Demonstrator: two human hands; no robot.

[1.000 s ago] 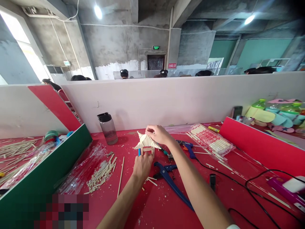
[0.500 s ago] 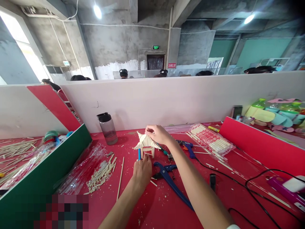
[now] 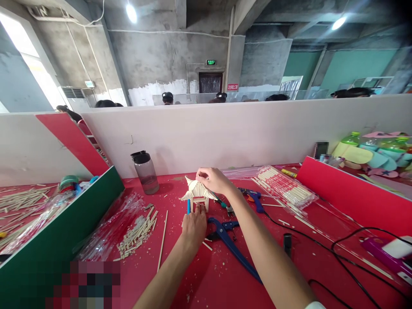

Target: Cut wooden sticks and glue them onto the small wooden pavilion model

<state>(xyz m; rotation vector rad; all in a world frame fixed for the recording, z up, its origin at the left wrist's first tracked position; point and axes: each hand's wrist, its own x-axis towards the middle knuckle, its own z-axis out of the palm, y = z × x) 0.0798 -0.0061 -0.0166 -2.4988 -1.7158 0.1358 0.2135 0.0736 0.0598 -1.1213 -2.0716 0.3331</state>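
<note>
A small model pavilion [image 3: 197,189] made of pale wooden sticks stands on the red table, with upturned roof corners and short legs. My right hand [image 3: 214,180] pinches the top of its roof from the right. My left hand [image 3: 195,224] is low in front of the pavilion, fingers together and reaching between the front legs. Whatever its fingertips hold is hidden. A blue stick-like thing [image 3: 189,207] shows beside the left front leg. Just right of the left hand lies a blue-handled cutter [image 3: 230,244]; green-handled pliers [image 3: 224,205] lie behind it.
Cut stick pieces [image 3: 138,236] and plastic wrap [image 3: 109,227] lie at left, near a water bottle [image 3: 146,174]. A blue glue gun [image 3: 255,201], its black cord [image 3: 299,231] and packed sticks [image 3: 286,186] are at right. Green [image 3: 64,223] and red [image 3: 354,193] dividers flank the table.
My left hand has moved slightly forward and up, its fingers now reaching further between the pavilion's legs. My right hand stays on the roof.
</note>
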